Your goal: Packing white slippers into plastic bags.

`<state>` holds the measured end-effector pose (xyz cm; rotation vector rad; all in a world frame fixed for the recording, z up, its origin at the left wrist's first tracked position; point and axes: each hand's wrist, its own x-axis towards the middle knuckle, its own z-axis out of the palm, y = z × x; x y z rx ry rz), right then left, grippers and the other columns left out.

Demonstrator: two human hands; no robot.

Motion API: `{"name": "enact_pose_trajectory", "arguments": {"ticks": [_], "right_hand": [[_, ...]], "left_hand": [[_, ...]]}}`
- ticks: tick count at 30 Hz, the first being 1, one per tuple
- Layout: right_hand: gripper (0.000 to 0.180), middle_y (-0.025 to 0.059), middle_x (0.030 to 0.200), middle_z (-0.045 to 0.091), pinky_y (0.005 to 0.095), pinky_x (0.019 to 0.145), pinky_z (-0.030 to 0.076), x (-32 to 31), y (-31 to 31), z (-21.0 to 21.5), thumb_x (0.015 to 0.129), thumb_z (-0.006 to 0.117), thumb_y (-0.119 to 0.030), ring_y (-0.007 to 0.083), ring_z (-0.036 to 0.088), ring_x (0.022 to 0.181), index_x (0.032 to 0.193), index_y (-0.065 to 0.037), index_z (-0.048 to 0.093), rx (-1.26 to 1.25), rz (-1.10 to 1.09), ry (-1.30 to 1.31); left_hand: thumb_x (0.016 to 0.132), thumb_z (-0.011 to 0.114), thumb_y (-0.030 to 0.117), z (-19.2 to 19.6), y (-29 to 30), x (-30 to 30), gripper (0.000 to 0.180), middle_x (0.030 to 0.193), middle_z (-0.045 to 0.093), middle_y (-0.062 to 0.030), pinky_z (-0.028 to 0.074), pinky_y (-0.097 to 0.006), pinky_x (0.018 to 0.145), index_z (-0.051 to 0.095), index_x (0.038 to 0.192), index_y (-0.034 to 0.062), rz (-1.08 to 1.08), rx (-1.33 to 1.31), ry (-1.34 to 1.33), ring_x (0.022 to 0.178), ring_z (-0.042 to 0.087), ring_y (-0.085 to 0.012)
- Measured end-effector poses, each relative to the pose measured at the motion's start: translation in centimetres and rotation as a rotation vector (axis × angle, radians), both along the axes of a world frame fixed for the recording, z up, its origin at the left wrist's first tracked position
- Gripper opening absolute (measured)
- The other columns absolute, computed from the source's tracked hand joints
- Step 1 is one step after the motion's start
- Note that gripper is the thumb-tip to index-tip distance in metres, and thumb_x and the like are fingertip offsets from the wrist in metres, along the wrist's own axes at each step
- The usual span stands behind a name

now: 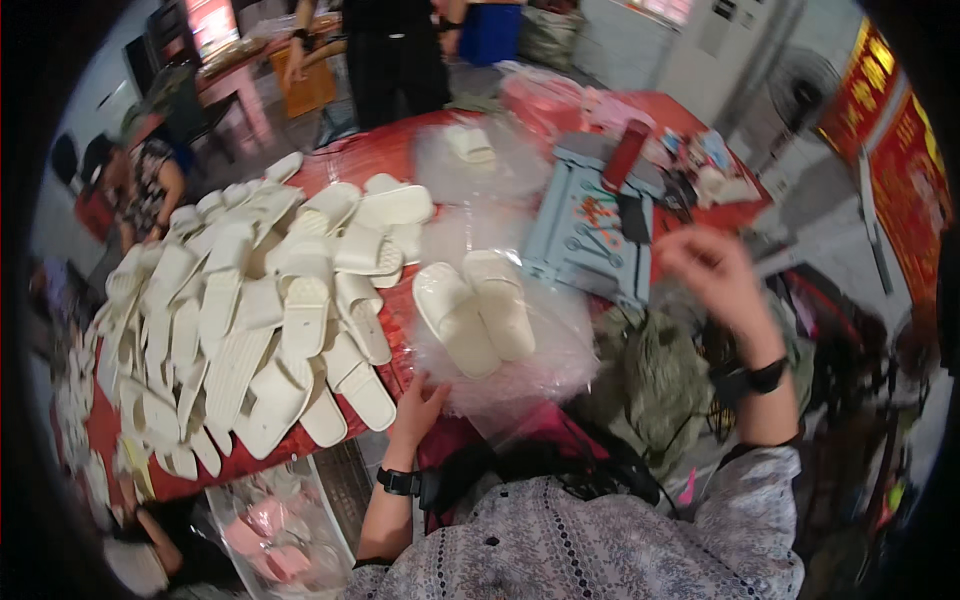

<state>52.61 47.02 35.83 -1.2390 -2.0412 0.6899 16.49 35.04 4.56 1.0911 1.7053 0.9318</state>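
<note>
A pair of cream slippers [477, 312] lies side by side on clear plastic bags [560, 335] in front of me. My left hand [418, 408] is at the table's near edge, fingers apart, beside the slippers and the bag's edge; whether it touches the plastic I cannot tell. My right hand [708, 272] is raised to the right of a blue-grey plastic case [555, 235], its fingers bent and smeared by motion. On that case lie small orange and green pieces [597, 215], a dark flat piece [633, 218] and a red cylinder [626, 155].
A big heap of cream slippers [240, 310] covers the left of the red table [345, 160]. Another bagged slipper [470, 145] lies farther back. Pink slippers [270, 535] fill a crate below left. People stand or sit beyond and at left. A fan [803, 85] stands at right.
</note>
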Motion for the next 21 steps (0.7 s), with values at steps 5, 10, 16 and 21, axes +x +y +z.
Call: {"name": "enact_pose_trajectory", "arguments": {"ticks": [5,10,16,21], "right_hand": [[0.034,0.0020,0.078,0.061,0.0270,0.066,0.044,-2.8,6.3,-17.3,0.085,0.067,-0.035,0.0106,0.050,0.069,0.098,-0.003,0.067,-0.336,0.074,-0.018],[0.035,0.0028,0.081,0.064,0.0239,0.064,0.046,-3.5,10.0,-29.3,0.084,0.070,-0.030,0.0086,0.057,0.073,0.099,0.000,0.063,-0.395,0.009,-0.207],[0.025,0.0042,0.075,0.066,0.0266,0.061,0.047,-2.3,11.0,-31.7,0.078,0.073,-0.020,0.0126,0.060,0.069,0.091,0.001,0.069,-0.716,0.276,-0.117],[0.021,0.0031,0.076,0.067,0.0249,0.059,0.046,-0.7,10.1,-30.9,0.080,0.071,-0.018,0.0101,0.058,0.065,0.090,0.000,0.071,-0.736,0.178,-0.011]], "left_hand": [[0.082,0.067,0.045,1.0,0.2,0.5,0.048,0.073,0.067,-0.0122,0.050,-0.030,0.065,0.065,0.096,-0.0016,0.103,0.001,0.013,0.069,0.065,-0.0200],[0.076,0.070,0.053,3.6,1.2,2.2,0.053,0.069,0.067,-0.0101,0.050,-0.035,0.066,0.066,0.081,0.0011,0.075,-0.238,0.192,0.071,0.067,-0.0241],[0.074,0.069,0.033,-1.1,1.3,1.8,0.027,0.071,0.068,-0.0117,0.052,-0.035,0.068,0.071,0.084,0.0079,0.106,-0.159,0.193,0.074,0.068,-0.0240],[0.079,0.069,0.022,-1.0,1.0,1.1,0.018,0.068,0.067,-0.0100,0.050,-0.032,0.058,0.070,0.080,0.0041,0.351,-0.034,0.146,0.059,0.065,-0.0196]]}}
